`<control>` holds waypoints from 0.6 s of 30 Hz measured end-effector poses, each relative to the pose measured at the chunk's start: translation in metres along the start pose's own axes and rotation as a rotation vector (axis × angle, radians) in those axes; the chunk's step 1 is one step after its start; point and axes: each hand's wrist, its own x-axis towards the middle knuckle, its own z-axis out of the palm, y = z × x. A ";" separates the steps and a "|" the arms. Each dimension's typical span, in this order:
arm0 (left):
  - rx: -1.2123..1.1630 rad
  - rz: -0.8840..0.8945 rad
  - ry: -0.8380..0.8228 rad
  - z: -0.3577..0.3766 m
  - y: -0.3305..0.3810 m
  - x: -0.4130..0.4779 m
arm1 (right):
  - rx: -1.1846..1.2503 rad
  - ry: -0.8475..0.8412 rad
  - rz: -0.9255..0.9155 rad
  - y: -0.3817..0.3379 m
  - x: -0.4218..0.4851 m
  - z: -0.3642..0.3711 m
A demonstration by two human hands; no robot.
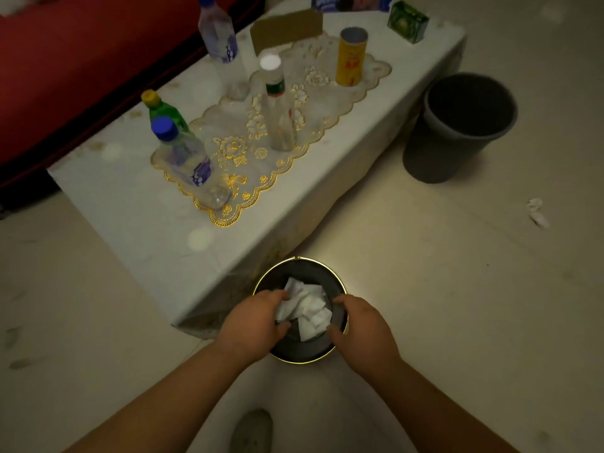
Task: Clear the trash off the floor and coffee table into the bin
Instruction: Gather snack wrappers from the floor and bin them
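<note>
We've got the tissue wad right over the mouth of the bin by the table near corner, left hand with its grip closed on the wad's left end, right hand curled just beside its right edge, can't tell if that one's holding anything.

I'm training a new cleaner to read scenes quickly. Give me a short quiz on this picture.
1. True or false: the left hand grips white tissue over the gold-rimmed bin.
2. How many capped bottles stand on the coffee table? A two, B four, C six.
3. What trash lies on the floor right of the grey bin?
Key: 1 true. 2 B. 3 a crumpled tissue.
</note>
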 end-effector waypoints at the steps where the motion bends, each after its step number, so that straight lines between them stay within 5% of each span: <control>1: 0.009 0.013 0.010 -0.011 0.009 -0.006 | -0.006 0.010 -0.001 -0.004 -0.006 -0.012; 8: 0.100 0.189 0.109 -0.129 0.119 -0.051 | -0.091 0.111 0.021 -0.043 -0.068 -0.149; 18: 0.323 0.652 0.170 -0.289 0.378 -0.117 | -0.154 0.496 0.157 -0.093 -0.242 -0.410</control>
